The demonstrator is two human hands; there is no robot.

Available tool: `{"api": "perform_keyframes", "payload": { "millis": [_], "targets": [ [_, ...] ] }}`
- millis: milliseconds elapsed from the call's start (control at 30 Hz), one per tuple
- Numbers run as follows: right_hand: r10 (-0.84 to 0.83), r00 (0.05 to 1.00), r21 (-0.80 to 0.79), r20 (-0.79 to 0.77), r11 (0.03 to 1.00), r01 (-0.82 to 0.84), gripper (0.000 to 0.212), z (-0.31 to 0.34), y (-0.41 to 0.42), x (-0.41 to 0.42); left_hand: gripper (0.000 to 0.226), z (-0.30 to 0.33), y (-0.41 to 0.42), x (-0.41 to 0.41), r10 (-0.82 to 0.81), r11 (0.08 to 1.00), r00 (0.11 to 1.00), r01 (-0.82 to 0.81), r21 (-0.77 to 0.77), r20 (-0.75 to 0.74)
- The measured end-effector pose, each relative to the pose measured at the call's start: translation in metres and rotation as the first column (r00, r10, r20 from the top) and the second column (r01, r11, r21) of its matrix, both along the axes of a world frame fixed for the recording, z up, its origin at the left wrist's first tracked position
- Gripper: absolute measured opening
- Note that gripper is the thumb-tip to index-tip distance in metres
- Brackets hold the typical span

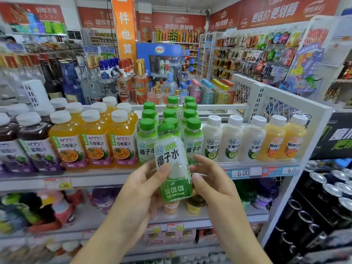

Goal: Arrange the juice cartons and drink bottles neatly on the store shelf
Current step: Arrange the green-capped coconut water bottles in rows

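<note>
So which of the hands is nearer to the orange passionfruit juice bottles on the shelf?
The left hand. It grips the coconut water bottle just below and right of the passionfruit juice bottles; the right hand holds the bottle's far side, farther right.

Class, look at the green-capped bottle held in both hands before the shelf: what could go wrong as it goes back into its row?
1. The held bottle is tilted; pushed in that way, it might topple the green-capped bottles packed closely behind.
2. The left hand and right hand grip only its lower half, so it could slip.
3. The white-capped bottles stand alongside and might get nudged.
</note>
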State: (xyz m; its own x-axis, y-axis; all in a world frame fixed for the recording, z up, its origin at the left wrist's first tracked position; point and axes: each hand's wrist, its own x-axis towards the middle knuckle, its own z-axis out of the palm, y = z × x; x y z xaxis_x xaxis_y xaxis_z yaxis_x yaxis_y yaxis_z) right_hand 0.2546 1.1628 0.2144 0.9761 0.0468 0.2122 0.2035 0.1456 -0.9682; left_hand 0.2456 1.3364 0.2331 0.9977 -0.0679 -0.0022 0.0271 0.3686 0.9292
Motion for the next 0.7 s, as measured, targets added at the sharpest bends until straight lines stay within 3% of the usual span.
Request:
{"api": "perform_keyframes", "payload": {
  "millis": [100, 300, 400, 533, 633, 700],
  "targets": [
    [0.113, 0.993, 0.014, -0.016, 0.994, -0.113, 0.030, 0.004, 0.001, 0.000, 0.042, 0.000, -0.002, -0.002, -0.007, 0.999, 1.000, 0.006, -0.043, -0.024],
    [0.074, 0.996, 0.036, 0.040, 0.997, -0.075, 0.038, 0.004, 0.006, -0.005, 0.031, -0.001, -0.002, -0.002, 0.005, 0.988, 1.000, -0.003, 0.153, -0.016],
    [-0.028, 0.997, -0.025, 0.070, 0.999, 0.030, 0.043, -0.002, 0.011, -0.007, 0.034, 0.002, -0.003, -0.002, 0.047, 0.991, 0.999, -0.044, 0.128, -0.014],
    [-0.058, 0.986, -0.112, 0.156, 0.991, 0.076, 0.043, -0.009, 0.013, -0.011, 0.056, 0.002, -0.005, -0.002, 0.064, 0.993, 0.997, -0.061, 0.099, -0.035],
    [-0.034, 0.990, -0.017, 0.136, 0.999, 0.037, 0.042, -0.007, 0.004, -0.009, 0.049, 0.002, 0.000, -0.002, 0.021, 0.999, 0.996, -0.023, -0.025, -0.089],
    [-0.019, 0.993, -0.043, 0.113, 0.999, 0.024, 0.045, -0.006, -0.002, -0.005, 0.045, 0.001, 0.002, -0.004, -0.041, 0.996, 0.994, 0.032, -0.087, -0.099]
  ]
}}
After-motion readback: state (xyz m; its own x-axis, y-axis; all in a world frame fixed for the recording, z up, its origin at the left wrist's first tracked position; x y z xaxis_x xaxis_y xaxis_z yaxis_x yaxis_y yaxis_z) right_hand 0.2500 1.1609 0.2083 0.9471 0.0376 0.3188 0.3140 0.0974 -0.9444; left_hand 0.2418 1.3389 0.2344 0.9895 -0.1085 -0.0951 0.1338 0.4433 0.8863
